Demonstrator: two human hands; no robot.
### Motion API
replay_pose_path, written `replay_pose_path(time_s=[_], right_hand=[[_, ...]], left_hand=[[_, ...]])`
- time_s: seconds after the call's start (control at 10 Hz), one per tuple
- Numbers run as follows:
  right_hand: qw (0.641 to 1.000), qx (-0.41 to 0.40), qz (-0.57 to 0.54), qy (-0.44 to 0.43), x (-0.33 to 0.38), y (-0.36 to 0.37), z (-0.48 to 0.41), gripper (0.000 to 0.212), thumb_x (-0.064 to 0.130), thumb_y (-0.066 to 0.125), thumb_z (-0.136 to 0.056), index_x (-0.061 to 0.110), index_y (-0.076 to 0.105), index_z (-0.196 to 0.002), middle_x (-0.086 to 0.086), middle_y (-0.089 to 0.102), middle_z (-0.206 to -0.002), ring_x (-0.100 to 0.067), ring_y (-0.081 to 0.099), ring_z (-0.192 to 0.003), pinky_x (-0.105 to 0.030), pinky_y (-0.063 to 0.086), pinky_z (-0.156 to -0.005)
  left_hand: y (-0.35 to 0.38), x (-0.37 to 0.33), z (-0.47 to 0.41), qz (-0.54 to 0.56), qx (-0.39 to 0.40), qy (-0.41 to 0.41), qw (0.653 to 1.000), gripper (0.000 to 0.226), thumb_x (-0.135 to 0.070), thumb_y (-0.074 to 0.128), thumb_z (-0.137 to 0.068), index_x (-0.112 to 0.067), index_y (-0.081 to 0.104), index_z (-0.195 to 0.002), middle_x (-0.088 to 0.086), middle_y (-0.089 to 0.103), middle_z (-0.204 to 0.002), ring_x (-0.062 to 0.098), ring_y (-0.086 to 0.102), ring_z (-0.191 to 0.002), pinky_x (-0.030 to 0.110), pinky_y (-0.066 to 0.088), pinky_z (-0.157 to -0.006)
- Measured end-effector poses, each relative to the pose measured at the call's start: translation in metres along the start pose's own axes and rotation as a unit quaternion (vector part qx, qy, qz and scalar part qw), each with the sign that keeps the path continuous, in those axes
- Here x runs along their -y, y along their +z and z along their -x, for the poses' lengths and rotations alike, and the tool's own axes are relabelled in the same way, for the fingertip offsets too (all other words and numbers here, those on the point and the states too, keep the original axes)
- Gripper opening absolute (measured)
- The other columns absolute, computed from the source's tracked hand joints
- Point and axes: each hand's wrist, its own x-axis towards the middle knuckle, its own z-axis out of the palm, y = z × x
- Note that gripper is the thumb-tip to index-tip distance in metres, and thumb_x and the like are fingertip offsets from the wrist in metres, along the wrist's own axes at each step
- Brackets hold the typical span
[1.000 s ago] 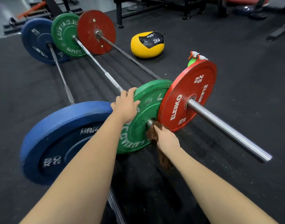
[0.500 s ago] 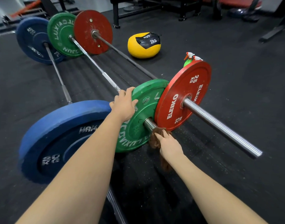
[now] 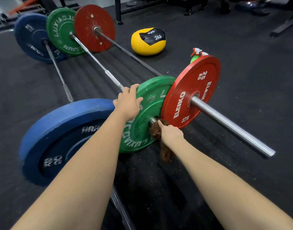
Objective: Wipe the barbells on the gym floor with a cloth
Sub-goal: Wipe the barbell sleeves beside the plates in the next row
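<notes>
Barbells (image 3: 225, 122), three; cloth (image 3: 156, 131), one

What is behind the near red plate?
A spray bottle: only its trigger head and a bit of green body show above the rim of the red plate. The rest is hidden by the plate, so its base cannot be seen.

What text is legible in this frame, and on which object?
"ELEIKO", twice: near red plate
"25 KG", twice: same plate
"2KG": ball
"HAM", rest hidden: near blue plate
"20 KG", upside down: same plate
"LUXIAO", upside down, rest hidden: near green plate
"LUXIAOJU", cut off: far green plate
Blurred, unreadable: far blue plate
</notes>
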Motion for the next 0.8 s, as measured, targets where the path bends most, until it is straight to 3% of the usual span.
replay_pose_path(time_s=[0.3, 0.5, 0.7, 0.8], right_hand=[[1.000, 0.016, -0.007, -0.013, -0.034, 0.013, 0.051, 0.075, 0.006, 0.041, -0.101, 0.040, 0.013, -0.161, -0.014, 0.053, -0.140, -0.036, 0.059, -0.118, -0.044, 0.053, -0.095], [0.999, 0.024, 0.027, -0.008, -0.044, 0.030, 0.079, 0.078, 0.005, 0.043, -0.102, 0.034, 0.005, -0.163, -0.020, 0.023, -0.163, -0.039, 0.046, -0.135, -0.046, 0.050, -0.101], [1.000, -0.003, 0.015, -0.006, -0.024, 0.019, 0.054, 0.070, 0.009, 0.043, -0.102, 0.021, 0.010, -0.163, -0.020, 0.033, -0.156, -0.040, 0.042, -0.136, -0.049, 0.042, -0.107], [1.000, -0.019, -0.002, -0.011, -0.016, 0.015, 0.044, 0.065, 0.007, 0.040, -0.103, 0.017, 0.014, -0.162, -0.018, 0.029, -0.158, -0.039, 0.034, -0.141, -0.049, 0.033, -0.113]], left_hand=[[-0.002, -0.006, 0.008, 0.005, -0.006, -0.011, 1.000, 0.050, -0.036, 0.039, -0.110, -0.029, 0.023, -0.157, 0.012, 0.037, -0.147, 0.036, 0.043, -0.125, 0.055, 0.034, -0.103], [0.001, -0.003, 0.007, -0.002, -0.008, -0.013, 1.000, 0.050, -0.036, 0.039, -0.110, -0.028, 0.023, -0.157, 0.014, 0.037, -0.147, 0.037, 0.044, -0.125, 0.056, 0.034, -0.103], [0.001, -0.003, 0.006, -0.002, -0.009, -0.010, 1.000, 0.051, -0.035, 0.039, -0.110, -0.027, 0.023, -0.157, 0.014, 0.037, -0.147, 0.037, 0.044, -0.125, 0.056, 0.034, -0.103], [0.001, -0.003, 0.005, -0.007, -0.012, -0.007, 1.000, 0.051, -0.036, 0.039, -0.110, -0.027, 0.023, -0.158, 0.013, 0.037, -0.147, 0.037, 0.044, -0.126, 0.056, 0.034, -0.103]])
